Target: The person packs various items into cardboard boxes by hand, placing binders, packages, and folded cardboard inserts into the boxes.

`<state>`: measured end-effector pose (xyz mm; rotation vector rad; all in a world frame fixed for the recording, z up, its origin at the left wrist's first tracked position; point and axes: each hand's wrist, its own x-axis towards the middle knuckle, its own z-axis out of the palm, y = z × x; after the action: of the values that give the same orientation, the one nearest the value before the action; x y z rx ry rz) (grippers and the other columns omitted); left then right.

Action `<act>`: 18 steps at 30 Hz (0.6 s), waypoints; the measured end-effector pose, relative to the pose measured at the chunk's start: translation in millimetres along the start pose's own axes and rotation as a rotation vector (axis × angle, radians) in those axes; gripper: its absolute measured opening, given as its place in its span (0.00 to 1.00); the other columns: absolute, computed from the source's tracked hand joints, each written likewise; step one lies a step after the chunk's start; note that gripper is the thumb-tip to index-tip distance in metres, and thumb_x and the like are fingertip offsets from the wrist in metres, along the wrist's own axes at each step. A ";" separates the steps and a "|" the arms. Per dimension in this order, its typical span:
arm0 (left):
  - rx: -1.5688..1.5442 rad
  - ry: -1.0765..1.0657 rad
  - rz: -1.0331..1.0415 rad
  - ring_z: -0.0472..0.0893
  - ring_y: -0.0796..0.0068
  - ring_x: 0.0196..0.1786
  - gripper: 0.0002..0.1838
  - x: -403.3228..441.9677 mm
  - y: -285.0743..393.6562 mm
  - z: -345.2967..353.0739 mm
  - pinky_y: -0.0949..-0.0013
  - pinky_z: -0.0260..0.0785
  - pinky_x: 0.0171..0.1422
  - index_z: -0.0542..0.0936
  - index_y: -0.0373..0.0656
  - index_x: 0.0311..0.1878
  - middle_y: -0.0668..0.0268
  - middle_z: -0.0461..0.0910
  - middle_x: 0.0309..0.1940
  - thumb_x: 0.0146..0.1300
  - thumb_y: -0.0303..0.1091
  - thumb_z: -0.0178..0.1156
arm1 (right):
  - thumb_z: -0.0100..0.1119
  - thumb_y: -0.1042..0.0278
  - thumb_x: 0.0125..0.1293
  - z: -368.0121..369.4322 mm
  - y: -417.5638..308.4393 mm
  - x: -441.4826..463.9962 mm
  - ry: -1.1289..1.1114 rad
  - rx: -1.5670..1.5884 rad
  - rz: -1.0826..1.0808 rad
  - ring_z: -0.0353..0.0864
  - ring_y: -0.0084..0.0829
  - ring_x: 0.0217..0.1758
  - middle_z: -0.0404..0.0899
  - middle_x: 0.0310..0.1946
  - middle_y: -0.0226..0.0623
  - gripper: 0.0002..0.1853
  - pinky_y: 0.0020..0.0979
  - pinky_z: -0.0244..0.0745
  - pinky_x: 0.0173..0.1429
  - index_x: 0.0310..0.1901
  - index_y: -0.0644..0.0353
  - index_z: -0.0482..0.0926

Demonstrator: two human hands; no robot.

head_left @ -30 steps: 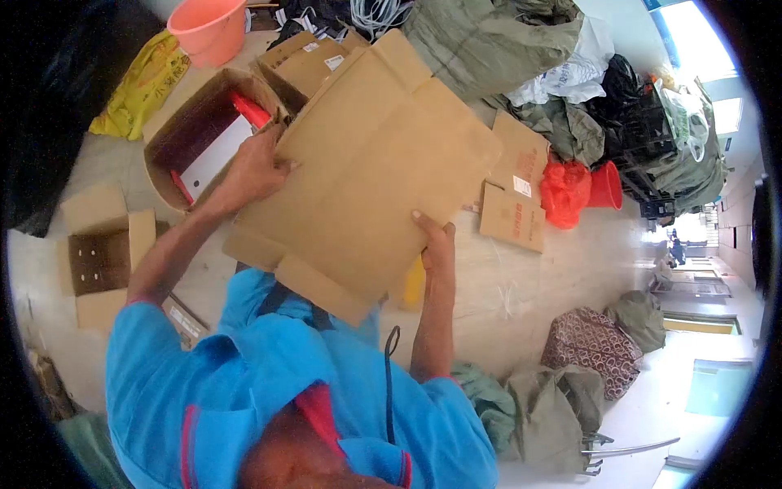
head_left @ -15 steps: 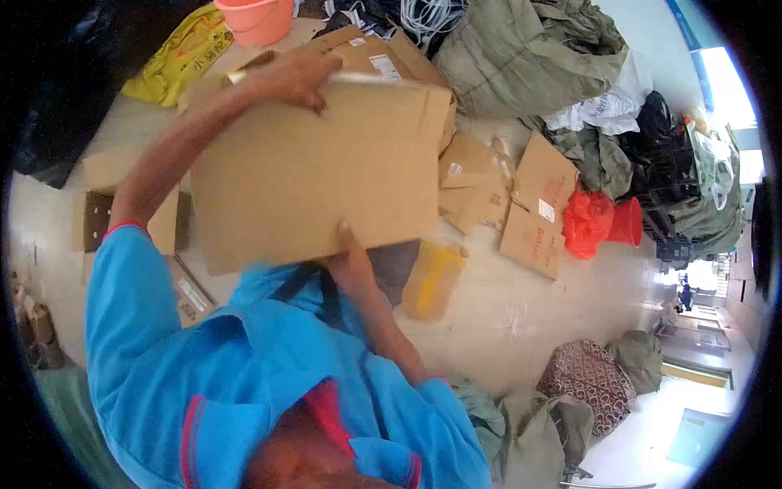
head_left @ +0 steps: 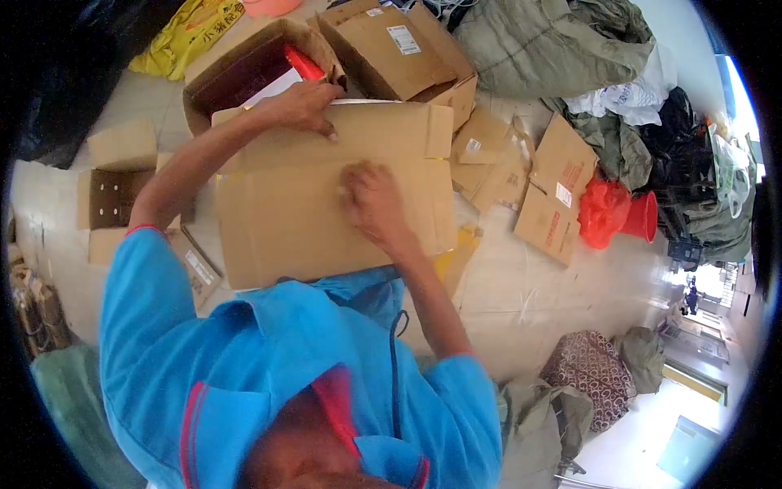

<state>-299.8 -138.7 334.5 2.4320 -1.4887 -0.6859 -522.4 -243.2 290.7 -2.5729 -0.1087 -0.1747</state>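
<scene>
A flattish brown cardboard box [head_left: 285, 212] lies in front of my body, with a seam running across its upper face. My left hand [head_left: 306, 106] is bent over the far edge of this box, thumb on the near side and fingers at the rim. My right hand [head_left: 375, 204] is on the middle of the box's face, fingers curled and slightly blurred. Whether anything is inside those fingers is hidden. Just beyond my left hand stands an open carton [head_left: 199, 90] with a red item [head_left: 303, 63] and something white in it.
Another open carton [head_left: 391, 49] stands at the far side. Flattened cardboard [head_left: 557, 187], a red plastic bag [head_left: 603, 213] and a red bucket [head_left: 642, 218] are on the right. A small open box [head_left: 122, 196] sits left. Large grey-green sacks [head_left: 554, 45] lie behind.
My right hand has left the box's near edge and moved up onto its face. The box now sits lower and closer, exposing the open carton behind. My left hand remains at the far edge.
</scene>
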 end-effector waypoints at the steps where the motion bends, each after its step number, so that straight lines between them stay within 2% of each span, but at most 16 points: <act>1: 0.008 0.005 -0.001 0.75 0.49 0.53 0.37 2.6 -5.0 1.8 0.53 0.67 0.57 0.71 0.37 0.53 0.46 0.76 0.47 0.40 0.47 0.72 | 0.54 0.65 0.58 24.1 0.8 2.3 0.008 0.000 -0.006 0.67 0.45 0.61 0.74 0.52 0.47 0.18 0.44 0.61 0.64 0.47 0.67 0.77; 3: 0.040 -0.177 -0.121 0.74 0.49 0.54 0.37 7.1 -17.6 13.2 0.53 0.66 0.58 0.72 0.36 0.52 0.45 0.74 0.50 0.40 0.47 0.72 | 0.53 0.66 0.56 56.7 -0.5 3.4 0.085 -0.194 -0.153 0.67 0.48 0.60 0.73 0.52 0.51 0.19 0.46 0.59 0.65 0.46 0.70 0.76; 6: -0.045 -0.240 -0.106 0.76 0.51 0.53 0.38 7.0 -31.5 15.9 0.56 0.67 0.56 0.72 0.35 0.53 0.47 0.75 0.50 0.40 0.47 0.72 | 0.53 0.66 0.54 61.9 -5.8 0.0 0.110 -0.143 -0.160 0.67 0.50 0.58 0.72 0.52 0.55 0.21 0.47 0.61 0.63 0.47 0.72 0.75; 7: -0.054 -0.254 -0.107 0.76 0.51 0.53 0.38 8.0 -35.6 20.6 0.56 0.67 0.56 0.72 0.35 0.53 0.47 0.75 0.50 0.40 0.47 0.72 | 0.53 0.66 0.54 62.2 -9.9 -3.8 0.099 -0.134 -0.150 0.67 0.50 0.58 0.72 0.52 0.55 0.21 0.47 0.61 0.63 0.47 0.72 0.75; 9: -0.169 -0.181 0.045 0.80 0.57 0.45 0.32 20.9 -48.8 24.4 0.61 0.71 0.48 0.78 0.34 0.47 0.50 0.80 0.42 0.42 0.48 0.70 | 0.53 0.64 0.59 57.9 -11.4 0.7 0.015 -0.308 -0.185 0.67 0.49 0.58 0.71 0.51 0.56 0.20 0.43 0.63 0.62 0.46 0.75 0.74; 10: -0.173 -0.184 0.046 0.80 0.57 0.45 0.32 28.6 -53.0 27.2 0.61 0.71 0.48 0.78 0.34 0.47 0.50 0.80 0.42 0.42 0.48 0.70 | 0.53 0.64 0.59 54.4 -13.5 2.1 0.011 -0.307 -0.182 0.67 0.49 0.58 0.71 0.51 0.56 0.20 0.43 0.63 0.62 0.46 0.75 0.74; 13: -0.307 -0.347 0.065 0.80 0.60 0.42 0.32 46.6 -49.4 26.8 0.64 0.71 0.46 0.78 0.33 0.46 0.51 0.81 0.39 0.42 0.48 0.69 | 0.53 0.62 0.60 47.1 -19.0 8.7 -0.114 -0.328 -0.213 0.67 0.50 0.58 0.71 0.51 0.57 0.21 0.42 0.65 0.61 0.44 0.76 0.75; 15: -0.203 -0.504 -0.063 0.80 0.56 0.44 0.32 52.3 -36.3 21.3 0.61 0.72 0.47 0.78 0.32 0.45 0.50 0.80 0.41 0.42 0.49 0.68 | 0.53 0.60 0.60 48.9 -19.7 8.7 -0.133 -0.366 -0.232 0.67 0.51 0.58 0.72 0.50 0.57 0.21 0.42 0.66 0.60 0.41 0.75 0.76; 16: -0.203 -0.503 -0.063 0.80 0.56 0.44 0.32 49.9 -29.6 23.7 0.61 0.72 0.47 0.78 0.32 0.45 0.50 0.80 0.41 0.42 0.49 0.68 | 0.53 0.60 0.60 50.1 -18.7 8.5 -0.132 -0.366 -0.233 0.67 0.51 0.58 0.72 0.50 0.57 0.21 0.42 0.66 0.60 0.41 0.75 0.76; 18: 0.108 -0.181 0.012 0.80 0.52 0.45 0.31 38.3 -10.1 34.5 0.57 0.72 0.47 0.78 0.31 0.44 0.47 0.79 0.41 0.42 0.49 0.67 | 0.53 0.61 0.60 51.1 -17.4 7.4 -0.186 -0.391 -0.229 0.68 0.50 0.57 0.72 0.48 0.57 0.19 0.42 0.66 0.59 0.39 0.74 0.78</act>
<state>-294.1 -165.6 289.7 2.4944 -1.6460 -0.8650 -511.8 -200.8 258.1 -2.9582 -0.4831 -0.0422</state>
